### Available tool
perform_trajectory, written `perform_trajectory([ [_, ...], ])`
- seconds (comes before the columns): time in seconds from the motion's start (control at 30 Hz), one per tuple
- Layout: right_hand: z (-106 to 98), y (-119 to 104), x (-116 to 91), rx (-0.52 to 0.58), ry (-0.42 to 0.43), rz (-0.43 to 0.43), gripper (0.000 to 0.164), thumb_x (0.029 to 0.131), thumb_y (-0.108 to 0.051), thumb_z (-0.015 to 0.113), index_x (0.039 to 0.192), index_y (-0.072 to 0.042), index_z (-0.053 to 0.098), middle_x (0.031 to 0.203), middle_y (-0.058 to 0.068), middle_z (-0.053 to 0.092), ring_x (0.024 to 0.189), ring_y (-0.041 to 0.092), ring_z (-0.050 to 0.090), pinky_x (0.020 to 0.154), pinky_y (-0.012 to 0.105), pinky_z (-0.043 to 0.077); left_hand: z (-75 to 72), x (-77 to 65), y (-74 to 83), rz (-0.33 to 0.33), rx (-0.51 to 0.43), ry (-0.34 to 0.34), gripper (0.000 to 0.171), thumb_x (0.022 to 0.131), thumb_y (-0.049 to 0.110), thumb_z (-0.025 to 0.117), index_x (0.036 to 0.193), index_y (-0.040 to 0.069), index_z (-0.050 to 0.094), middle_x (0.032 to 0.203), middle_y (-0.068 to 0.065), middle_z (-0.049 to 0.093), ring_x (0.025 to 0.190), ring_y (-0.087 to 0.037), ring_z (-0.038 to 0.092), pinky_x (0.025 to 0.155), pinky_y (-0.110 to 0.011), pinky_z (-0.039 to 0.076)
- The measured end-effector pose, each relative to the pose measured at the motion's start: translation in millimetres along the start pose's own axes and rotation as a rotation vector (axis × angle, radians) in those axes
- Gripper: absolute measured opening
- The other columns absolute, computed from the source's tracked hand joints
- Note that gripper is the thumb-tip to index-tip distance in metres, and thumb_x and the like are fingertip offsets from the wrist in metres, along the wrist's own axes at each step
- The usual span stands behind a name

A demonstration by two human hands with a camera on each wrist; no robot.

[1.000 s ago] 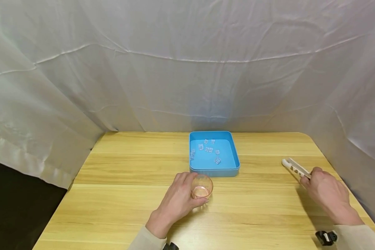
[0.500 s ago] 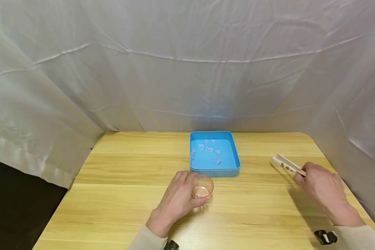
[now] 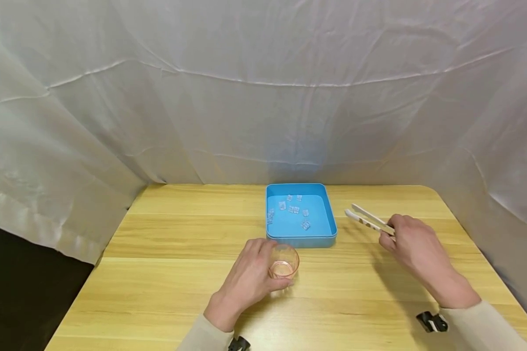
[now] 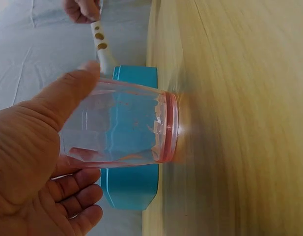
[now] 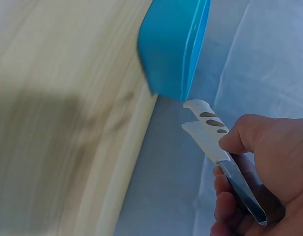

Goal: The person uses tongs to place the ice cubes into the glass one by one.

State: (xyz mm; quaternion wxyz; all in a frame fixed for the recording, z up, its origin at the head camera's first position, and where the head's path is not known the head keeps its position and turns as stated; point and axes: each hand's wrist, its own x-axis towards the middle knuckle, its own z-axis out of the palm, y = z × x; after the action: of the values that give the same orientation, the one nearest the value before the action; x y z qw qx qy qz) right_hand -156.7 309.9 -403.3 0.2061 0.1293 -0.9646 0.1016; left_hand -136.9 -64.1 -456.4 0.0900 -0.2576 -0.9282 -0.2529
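My left hand (image 3: 250,275) holds a clear pinkish cup (image 3: 284,263) near its rim, thumb on one side and fingers on the other. In the left wrist view the cup (image 4: 126,125) stands upright on the table. My right hand (image 3: 417,248) grips a pair of tongs (image 5: 210,129) with white tips and a metal handle. Their two tips stand apart, with nothing between them, and point left toward a blue square tray (image 3: 303,241). Several clear cubes (image 3: 293,210) lie scattered in that tray, one group along its left wall.
The tray sits just behind the cup on the wooden table (image 3: 167,292). A pale grey curtain (image 3: 228,122) hangs behind the table and along its sides. Both wrists carry small black devices. A dark area (image 3: 22,287) lies beyond the left table edge.
My right hand has moved left and slightly away from me with the tongs, bringing them close to the tray's right side. The left hand and cup have stayed in place.
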Motion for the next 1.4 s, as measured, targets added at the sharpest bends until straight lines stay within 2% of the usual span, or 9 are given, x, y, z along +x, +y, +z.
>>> perform_trajectory([
  [0.1,1.4,-10.8,6.8,0.017,0.012,-0.017,0.008,0.084,-0.008,0.068,0.086,-0.003,0.062,0.067,0.000,0.049,0.059,0.016,0.040,0.053,0.034,0.035,-1.2,-0.7,-0.3,-0.027,-0.041,-0.012,0.090,0.075,0.051,0.094,0.142,0.003,0.057,0.133,-0.008,0.064,0.127,-0.027,0.057,0.112,-0.042,0.049],
  [0.2,1.9,-20.2,13.0,0.045,-0.012,-0.011,0.008,0.086,-0.010,0.068,0.086,-0.004,0.062,0.069,0.000,0.051,0.060,0.016,0.041,0.055,0.033,0.036,-1.7,-1.0,-0.7,-0.047,-0.074,-0.020,0.087,0.076,0.050,0.093,0.142,0.005,0.058,0.134,-0.007,0.064,0.128,-0.026,0.056,0.112,-0.042,0.049],
  [0.47,4.5,-42.5,25.9,0.138,-0.177,0.027,0.007,0.091,-0.012,0.063,0.092,-0.005,0.064,0.074,0.001,0.053,0.063,0.016,0.042,0.054,0.031,0.035,0.7,-1.5,-1.9,-0.072,-0.109,-0.024,0.079,0.080,0.049,0.091,0.140,0.008,0.060,0.134,-0.004,0.065,0.128,-0.024,0.056,0.111,-0.042,0.050],
  [0.67,13.9,-56.6,31.2,0.134,-0.248,0.003,0.009,0.091,-0.013,0.063,0.092,-0.004,0.065,0.074,0.001,0.053,0.064,0.016,0.042,0.055,0.030,0.036,3.9,-1.7,-2.5,-0.084,-0.110,-0.030,0.077,0.082,0.050,0.088,0.141,0.009,0.059,0.135,-0.003,0.064,0.129,-0.022,0.056,0.112,-0.040,0.050],
  [0.9,27.3,-69.0,32.8,0.127,-0.259,-0.007,0.009,0.091,-0.013,0.066,0.087,-0.006,0.061,0.073,0.002,0.049,0.063,0.016,0.042,0.054,0.030,0.035,4.2,-1.6,-1.8,-0.087,-0.090,-0.032,0.077,0.082,0.051,0.088,0.141,0.009,0.059,0.135,-0.004,0.064,0.130,-0.023,0.056,0.112,-0.041,0.049],
  [1.17,35.8,-75.0,33.3,0.120,-0.262,-0.018,0.012,0.089,-0.010,0.067,0.084,-0.007,0.057,0.071,0.002,0.047,0.062,0.016,0.041,0.052,0.028,0.034,6.4,-2.7,-2.8,-0.039,-0.046,0.017,0.075,0.081,0.049,0.090,0.136,0.007,0.061,0.130,-0.005,0.066,0.125,-0.023,0.058,0.111,-0.041,0.050],
  [1.4,38.9,-77.0,35.6,0.119,-0.284,0.002,0.012,0.089,-0.009,0.065,0.082,-0.007,0.056,0.070,0.003,0.047,0.063,0.017,0.042,0.053,0.029,0.036,5.4,-1.5,-2.6,-0.016,0.012,0.025,0.075,0.080,0.050,0.089,0.135,0.008,0.062,0.127,-0.004,0.067,0.124,-0.023,0.059,0.112,-0.040,0.049],
])
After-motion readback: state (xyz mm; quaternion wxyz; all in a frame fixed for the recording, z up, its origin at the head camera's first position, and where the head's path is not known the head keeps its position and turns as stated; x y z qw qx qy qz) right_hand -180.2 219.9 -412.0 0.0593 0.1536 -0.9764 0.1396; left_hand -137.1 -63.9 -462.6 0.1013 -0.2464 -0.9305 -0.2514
